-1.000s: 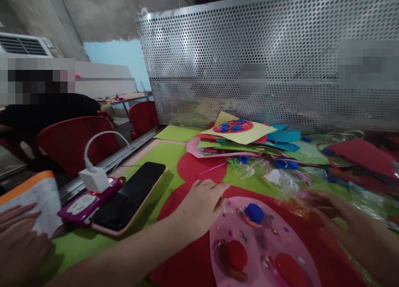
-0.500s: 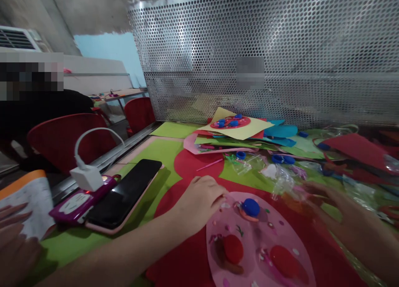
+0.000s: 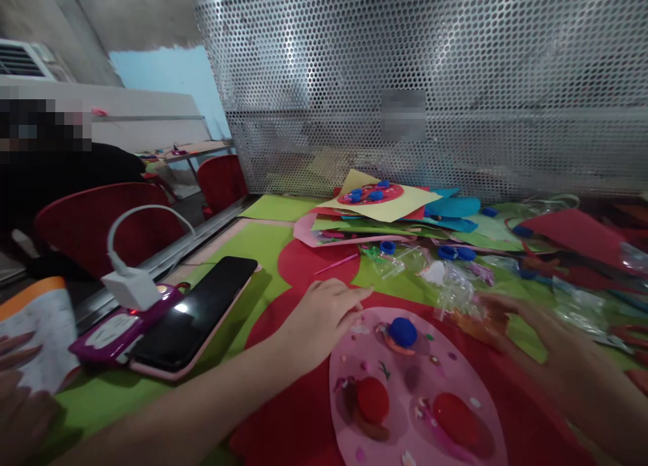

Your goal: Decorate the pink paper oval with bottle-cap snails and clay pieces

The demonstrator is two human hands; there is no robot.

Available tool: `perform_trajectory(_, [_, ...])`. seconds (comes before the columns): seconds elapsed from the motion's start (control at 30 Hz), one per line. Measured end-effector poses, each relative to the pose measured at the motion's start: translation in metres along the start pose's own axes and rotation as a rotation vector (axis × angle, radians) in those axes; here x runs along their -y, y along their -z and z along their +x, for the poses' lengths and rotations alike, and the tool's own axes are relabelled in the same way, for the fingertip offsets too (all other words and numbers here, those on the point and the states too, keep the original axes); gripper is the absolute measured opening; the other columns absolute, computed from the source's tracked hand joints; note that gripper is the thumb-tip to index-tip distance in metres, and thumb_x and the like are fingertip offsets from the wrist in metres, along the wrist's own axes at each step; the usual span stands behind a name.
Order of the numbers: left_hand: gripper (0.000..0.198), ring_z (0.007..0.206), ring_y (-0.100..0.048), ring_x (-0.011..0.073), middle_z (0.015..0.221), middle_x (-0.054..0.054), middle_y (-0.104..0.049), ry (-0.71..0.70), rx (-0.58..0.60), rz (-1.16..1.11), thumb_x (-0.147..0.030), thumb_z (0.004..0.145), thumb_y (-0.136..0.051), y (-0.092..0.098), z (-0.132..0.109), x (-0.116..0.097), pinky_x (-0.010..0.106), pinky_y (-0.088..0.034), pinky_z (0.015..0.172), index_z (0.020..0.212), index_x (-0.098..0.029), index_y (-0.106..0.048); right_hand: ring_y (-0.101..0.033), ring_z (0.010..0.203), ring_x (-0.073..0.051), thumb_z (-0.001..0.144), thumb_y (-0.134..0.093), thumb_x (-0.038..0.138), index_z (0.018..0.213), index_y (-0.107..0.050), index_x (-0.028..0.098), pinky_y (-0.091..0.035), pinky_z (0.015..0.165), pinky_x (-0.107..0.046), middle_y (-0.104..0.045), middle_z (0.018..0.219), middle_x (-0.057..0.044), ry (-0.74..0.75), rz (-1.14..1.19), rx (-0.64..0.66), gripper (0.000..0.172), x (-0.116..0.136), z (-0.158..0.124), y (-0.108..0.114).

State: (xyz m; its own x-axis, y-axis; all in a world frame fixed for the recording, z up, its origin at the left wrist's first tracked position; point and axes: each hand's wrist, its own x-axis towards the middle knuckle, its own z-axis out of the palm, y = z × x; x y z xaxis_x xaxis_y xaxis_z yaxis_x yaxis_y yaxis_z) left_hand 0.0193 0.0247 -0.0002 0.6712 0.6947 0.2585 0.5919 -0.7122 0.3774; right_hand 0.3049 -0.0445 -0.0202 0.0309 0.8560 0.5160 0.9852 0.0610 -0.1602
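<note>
My left hand (image 3: 324,317) rests at the upper left edge of a pink oval card (image 3: 410,378), its index finger stretched out and the others loosely bent, with nothing seen in it. On the card sit a blue cap (image 3: 403,331), two red caps, the left one being this red cap (image 3: 373,400), and small clay-like bits. Under the card lies a large red paper shape (image 3: 283,398). To the right, my right hand (image 3: 541,344) is spread, fingers and thumb apart, its fingertips at clear plastic packets (image 3: 458,294) and something orange-brown; contact there is blurred.
A black phone (image 3: 197,317) and a purple power strip (image 3: 114,334) with a white charger (image 3: 130,287) lie at left. Another person's hand (image 3: 23,378) is on a paper sheet. Behind are stacked paper crafts (image 3: 385,213), a pink stick (image 3: 337,263) and a perforated metal screen (image 3: 329,67).
My left index finger has straightened away from the card's edge. My right hand has shifted slightly among the plastic packets. The whole view has moved a little.
</note>
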Motion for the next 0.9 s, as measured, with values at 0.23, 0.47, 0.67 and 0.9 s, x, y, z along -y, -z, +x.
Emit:
perform_trajectory(0.23, [0.041, 0.095, -0.054, 0.0175, 0.096, 0.001, -0.066, -0.044, 0.006, -0.01, -0.012, 0.082, -0.058, -0.008, 0.001, -0.004, 0.036, -0.038, 0.089, 0.121, -0.02, -0.048, -0.065, 0.09, -0.033, 0.077, -0.036, 0.041, 0.106, -0.05, 0.028, -0.052, 0.071, -0.053, -0.068, 0.1, -0.009, 0.057, 0.119, 0.059, 0.034, -0.003, -0.007, -0.005])
perform_trajectory(0.47, [0.039, 0.097, -0.055, 0.018, 0.098, 0.003, -0.067, -0.043, 0.009, -0.01, -0.015, 0.084, -0.056, -0.011, 0.004, -0.008, 0.036, -0.037, 0.088, 0.123, -0.019, -0.047, -0.064, 0.088, -0.034, 0.075, -0.038, 0.04, 0.103, -0.051, 0.028, -0.05, 0.071, -0.056, -0.068, 0.097, -0.009, 0.029, 0.152, 0.066, 0.033, -0.006, -0.008, -0.012])
perform_trajectory(0.67, [0.046, 0.096, -0.054, 0.0187, 0.096, 0.001, -0.067, -0.035, 0.01, -0.02, -0.015, 0.08, -0.062, -0.013, 0.008, -0.01, 0.035, -0.036, 0.087, 0.123, -0.019, -0.047, -0.065, 0.086, -0.033, 0.075, -0.04, 0.042, 0.102, -0.053, 0.028, -0.051, 0.071, -0.052, -0.069, 0.095, -0.008, 0.029, 0.167, 0.085, 0.034, -0.009, -0.008, -0.011])
perform_trajectory(0.9, [0.04, 0.095, -0.053, 0.019, 0.092, 0.001, -0.068, -0.019, -0.003, -0.029, -0.021, 0.084, -0.057, -0.013, 0.009, -0.01, 0.037, -0.034, 0.086, 0.123, -0.019, -0.046, -0.066, 0.085, -0.028, 0.077, -0.046, 0.041, 0.106, -0.055, 0.026, -0.052, 0.07, -0.045, -0.069, 0.097, -0.006, 0.124, 0.105, 0.069, 0.034, -0.026, -0.01, -0.022])
